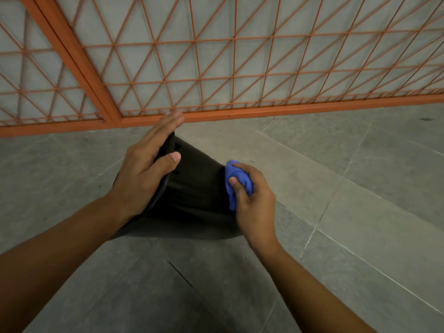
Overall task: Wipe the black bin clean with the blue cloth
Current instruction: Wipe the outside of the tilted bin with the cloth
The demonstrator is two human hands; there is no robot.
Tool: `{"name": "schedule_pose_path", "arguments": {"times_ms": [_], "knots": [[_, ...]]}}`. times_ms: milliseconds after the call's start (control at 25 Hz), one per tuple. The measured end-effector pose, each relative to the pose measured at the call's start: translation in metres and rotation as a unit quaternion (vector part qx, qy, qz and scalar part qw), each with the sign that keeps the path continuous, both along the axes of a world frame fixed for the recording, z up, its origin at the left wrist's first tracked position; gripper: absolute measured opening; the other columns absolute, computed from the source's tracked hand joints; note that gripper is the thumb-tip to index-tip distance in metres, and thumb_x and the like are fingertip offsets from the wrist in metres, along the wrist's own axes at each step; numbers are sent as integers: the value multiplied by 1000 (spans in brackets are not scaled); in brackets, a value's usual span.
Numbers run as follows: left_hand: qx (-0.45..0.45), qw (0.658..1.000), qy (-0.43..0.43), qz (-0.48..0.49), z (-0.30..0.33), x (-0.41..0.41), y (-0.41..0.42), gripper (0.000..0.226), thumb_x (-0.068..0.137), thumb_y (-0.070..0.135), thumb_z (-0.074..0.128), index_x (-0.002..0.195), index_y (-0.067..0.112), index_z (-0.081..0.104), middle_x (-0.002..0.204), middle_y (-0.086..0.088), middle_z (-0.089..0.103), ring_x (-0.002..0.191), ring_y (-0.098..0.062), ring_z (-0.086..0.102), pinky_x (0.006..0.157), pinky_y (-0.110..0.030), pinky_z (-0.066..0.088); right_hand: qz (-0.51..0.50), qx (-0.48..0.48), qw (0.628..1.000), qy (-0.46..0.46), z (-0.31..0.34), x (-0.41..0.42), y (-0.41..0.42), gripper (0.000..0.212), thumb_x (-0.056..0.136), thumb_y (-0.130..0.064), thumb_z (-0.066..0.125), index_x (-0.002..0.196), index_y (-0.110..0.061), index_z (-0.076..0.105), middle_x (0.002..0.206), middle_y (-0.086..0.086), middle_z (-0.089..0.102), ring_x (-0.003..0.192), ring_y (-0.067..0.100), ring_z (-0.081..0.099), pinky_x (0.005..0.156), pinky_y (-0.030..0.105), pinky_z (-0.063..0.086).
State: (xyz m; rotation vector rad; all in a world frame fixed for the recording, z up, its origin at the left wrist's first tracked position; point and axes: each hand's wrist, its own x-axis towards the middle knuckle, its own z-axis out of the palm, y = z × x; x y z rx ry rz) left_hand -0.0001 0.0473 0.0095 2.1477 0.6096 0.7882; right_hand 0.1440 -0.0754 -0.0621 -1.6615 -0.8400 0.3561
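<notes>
The black bin (194, 188) lies tipped on its side in the middle of the view, above the grey floor. My left hand (146, 169) grips its rim on the left, thumb on the outer wall and fingers over the edge. The bin's narrower base end points right. There my right hand (254, 203) holds the bunched blue cloth (236, 182) and presses it against the base end. The bin's inside is hidden from view.
An orange metal grid fence (216, 68) with a thick bottom rail (264, 112) runs across the back, just beyond my left fingertips. Grey floor tiles (348, 188) spread out to the right and towards me.
</notes>
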Motion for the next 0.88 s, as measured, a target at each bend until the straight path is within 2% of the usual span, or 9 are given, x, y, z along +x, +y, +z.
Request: {"name": "schedule_pose_path", "arguments": {"times_ms": [80,200,320,520,600,680,760,880], "knots": [[-4,1000,-2,-5,0,0,-1,60,86,33,42,143,16,36,156,-3,34,147,-11,25,122,-32,18,-46,-36,997,42,-11,5,-14,25,89,-18,56,111,-28,58,107,-10,59,97,-4,54,91,26,47],[0,1000,-4,-14,-1,2,-1,60,86,32,42,143,16,35,155,-4,34,147,-13,25,121,-31,18,-24,-7,998,55,3,-28,-30,26,87,-18,57,107,-34,56,108,-14,56,101,-6,52,88,11,43],[-2,1000,-12,-5,-2,-2,3,60,85,31,43,142,12,38,154,-5,36,147,-15,27,121,-29,19,47,36,998,-5,17,-38,-13,26,85,-20,58,110,-23,60,112,-9,58,105,-4,51,92,6,36],[6,1000,-13,9,-5,-14,-1,61,85,29,43,143,10,39,154,-7,37,147,-16,28,121,-31,19,-50,-55,996,57,-18,17,-10,24,86,-15,60,108,-23,62,106,-5,64,98,7,59,90,23,46],[19,1000,-12,-3,-5,-15,-3,59,86,28,43,143,13,38,154,-7,36,147,-16,27,121,-33,19,-50,-67,994,65,-20,14,-20,23,86,-16,60,107,-25,62,103,-8,64,96,3,59,88,19,46],[32,999,-11,-16,-5,-14,-4,58,86,27,43,142,14,38,154,-8,36,147,-18,27,121,-34,18,-5,-43,998,42,-11,5,-18,25,85,-16,61,108,-27,62,99,-16,61,94,-3,57,86,10,44],[27,999,-13,-15,-6,-13,-4,58,85,27,42,142,14,38,154,-9,36,147,-18,27,122,-34,18,27,-38,999,13,-8,7,-9,24,86,-17,60,109,-24,62,98,-16,61,91,-6,56,84,6,42],[23,1000,-18,-8,-5,-13,-7,58,85,27,42,142,13,38,154,-7,36,147,-17,26,121,-34,19,-26,-82,995,41,-19,33,-5,16,88,-18,58,102,-26,61,94,-11,61,87,-1,57,78,6,43]]}}
